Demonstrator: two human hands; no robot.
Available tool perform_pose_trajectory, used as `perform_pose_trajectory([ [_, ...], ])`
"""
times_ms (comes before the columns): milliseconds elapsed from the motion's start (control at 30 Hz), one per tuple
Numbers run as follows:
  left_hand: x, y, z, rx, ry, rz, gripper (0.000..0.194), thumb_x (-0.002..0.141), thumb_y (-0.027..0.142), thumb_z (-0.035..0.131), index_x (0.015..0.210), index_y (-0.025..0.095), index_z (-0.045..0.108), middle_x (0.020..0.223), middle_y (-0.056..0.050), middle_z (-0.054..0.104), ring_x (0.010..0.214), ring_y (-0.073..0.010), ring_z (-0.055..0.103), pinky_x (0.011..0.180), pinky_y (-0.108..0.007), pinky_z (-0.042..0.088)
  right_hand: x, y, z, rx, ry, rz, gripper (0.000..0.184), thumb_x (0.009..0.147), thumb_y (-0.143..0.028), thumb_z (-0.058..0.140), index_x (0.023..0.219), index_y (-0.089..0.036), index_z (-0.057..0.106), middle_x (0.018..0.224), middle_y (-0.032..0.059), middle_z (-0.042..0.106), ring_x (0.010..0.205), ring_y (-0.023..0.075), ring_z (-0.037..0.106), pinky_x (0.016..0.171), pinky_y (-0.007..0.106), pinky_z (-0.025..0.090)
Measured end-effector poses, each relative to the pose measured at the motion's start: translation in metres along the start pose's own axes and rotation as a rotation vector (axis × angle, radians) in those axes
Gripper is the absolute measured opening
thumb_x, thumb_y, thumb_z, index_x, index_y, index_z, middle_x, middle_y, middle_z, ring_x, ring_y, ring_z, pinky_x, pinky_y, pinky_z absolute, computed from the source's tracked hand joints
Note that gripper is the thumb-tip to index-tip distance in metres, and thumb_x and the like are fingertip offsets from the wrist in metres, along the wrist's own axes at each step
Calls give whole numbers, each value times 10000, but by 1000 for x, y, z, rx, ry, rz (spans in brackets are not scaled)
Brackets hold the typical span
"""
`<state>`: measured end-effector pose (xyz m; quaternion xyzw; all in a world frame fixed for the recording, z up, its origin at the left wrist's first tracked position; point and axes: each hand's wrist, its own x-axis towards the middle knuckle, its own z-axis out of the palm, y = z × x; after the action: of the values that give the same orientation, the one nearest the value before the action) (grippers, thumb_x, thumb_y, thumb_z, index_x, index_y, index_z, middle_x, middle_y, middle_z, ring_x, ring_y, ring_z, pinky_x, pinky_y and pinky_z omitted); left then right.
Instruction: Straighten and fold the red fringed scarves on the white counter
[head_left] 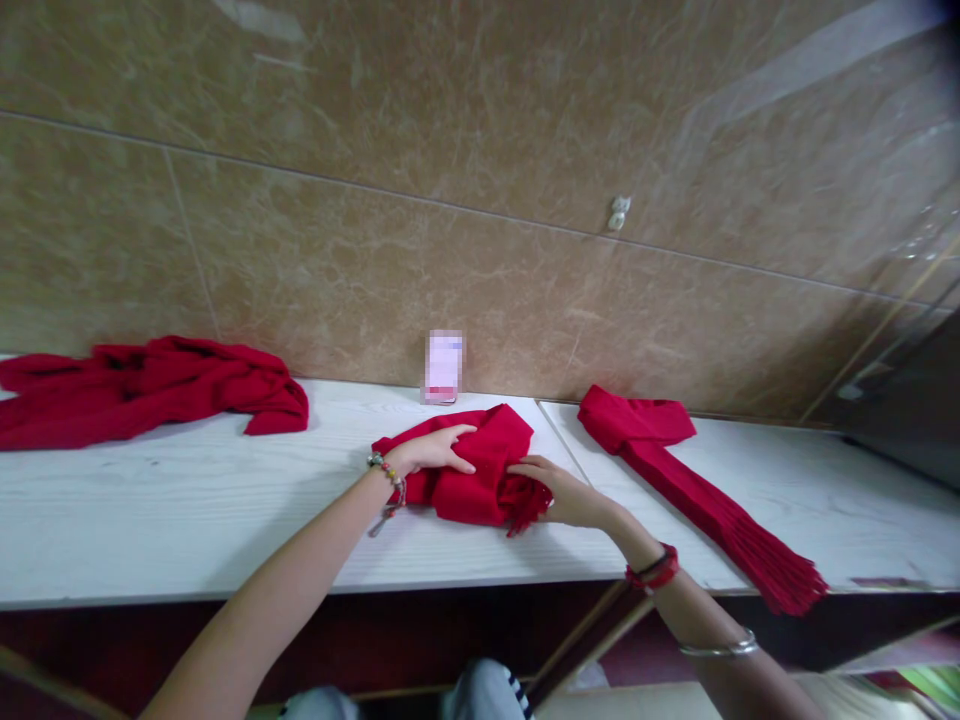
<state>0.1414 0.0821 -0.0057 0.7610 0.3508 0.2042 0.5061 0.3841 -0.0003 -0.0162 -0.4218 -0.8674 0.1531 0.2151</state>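
Note:
A folded red scarf (480, 465) lies on the white wooden table (187, 510) in front of me. My left hand (435, 450) rests flat on top of its left part, fingers stretched out to the right. My right hand (562, 490) presses on the scarf's right end, fingers on the fringe (525, 500). A beaded bracelet is on my left wrist, a red band and a silver bangle on my right.
A crumpled pile of red scarves (142, 390) lies at the table's left. Another red scarf (697, 490) with a fringe stretches diagonally on the right, its end hanging over the front edge. A small blurred card (444, 367) leans against the brown marble wall (480, 200).

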Motion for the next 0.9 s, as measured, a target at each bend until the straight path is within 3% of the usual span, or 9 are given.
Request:
perform_pose_trajectory([
  [100, 1, 2, -3, 146, 1, 48, 692, 564, 216, 718, 1221, 177, 506, 1312, -80, 460, 1194, -237, 414, 1005, -300, 288, 11, -14, -11, -106, 2, 103, 263, 625, -42, 516, 836, -149, 630, 890, 79, 611, 817, 190, 567, 755, 308, 442],
  [200, 0, 4, -9, 228, 35, 77, 554, 600, 249, 696, 1133, 150, 584, 1216, -77, 551, 1121, -233, 483, 970, -289, 319, 6, -24, -28, -38, -37, 227, 160, 696, -101, 491, 792, -140, 613, 689, 19, 600, 646, 151, 549, 618, 268, 445],
  [433, -5, 10, -11, 335, -33, 42, 602, 596, 338, 714, 1162, 192, 569, 1133, -59, 607, 1008, -227, 554, 818, -242, 415, -27, 4, -65, 71, -468, 159, 400, 610, -121, 625, 1005, -176, 636, 1035, 71, 627, 938, 197, 572, 804, 296, 450],
  [533, -11, 7, -33, 345, 193, -41, 545, 725, 395, 586, 1216, 170, 514, 1021, -69, 648, 869, -205, 602, 709, -235, 443, -9, 34, -70, 115, -201, 255, 311, 736, -171, 514, 1024, -169, 630, 1060, 79, 632, 968, 198, 574, 825, 306, 451],
  [600, -19, 0, -57, 377, 358, -144, 549, 690, 404, 613, 1179, 165, 537, 1010, -74, 647, 859, -209, 600, 686, -227, 440, 17, 53, -63, 66, 43, 369, 287, 759, -166, 489, 1007, -160, 635, 1042, 89, 644, 949, 203, 585, 821, 310, 450],
  [667, -29, -10, -78, 308, 302, -392, 639, 561, 423, 703, 1127, 160, 563, 1020, -96, 639, 835, -227, 601, 622, -230, 443, 48, 69, -47, 17, 252, 563, 275, 755, -169, 517, 1004, -148, 633, 1026, 109, 650, 933, 208, 595, 817, 303, 444],
  [733, -38, -19, -92, 211, 202, -500, 629, 463, 395, 751, 1029, 160, 611, 950, -89, 657, 787, -224, 605, 579, -225, 439, 75, 79, -28, 12, 336, 634, 318, 765, -217, 533, 1063, -129, 603, 1018, 138, 648, 915, 222, 603, 779, 310, 454],
  [800, -42, -26, -99, 155, 170, -473, 512, 432, 367, 757, 884, 149, 656, 805, -69, 669, 715, -213, 602, 540, -219, 425, 95, 86, -11, 41, 362, 642, 350, 755, -269, 562, 1071, -123, 596, 981, 140, 657, 875, 220, 615, 725, 293, 465],
  [900, -41, -32, -106, 140, 307, -366, 338, 520, 363, 695, 773, 141, 664, 705, -42, 654, 683, -191, 594, 530, -208, 410, 107, 93, 5, 108, 356, 618, 287, 701, -287, 617, 943, -135, 645, 856, 98, 684, 779, 199, 627, 641, 259, 467],
])
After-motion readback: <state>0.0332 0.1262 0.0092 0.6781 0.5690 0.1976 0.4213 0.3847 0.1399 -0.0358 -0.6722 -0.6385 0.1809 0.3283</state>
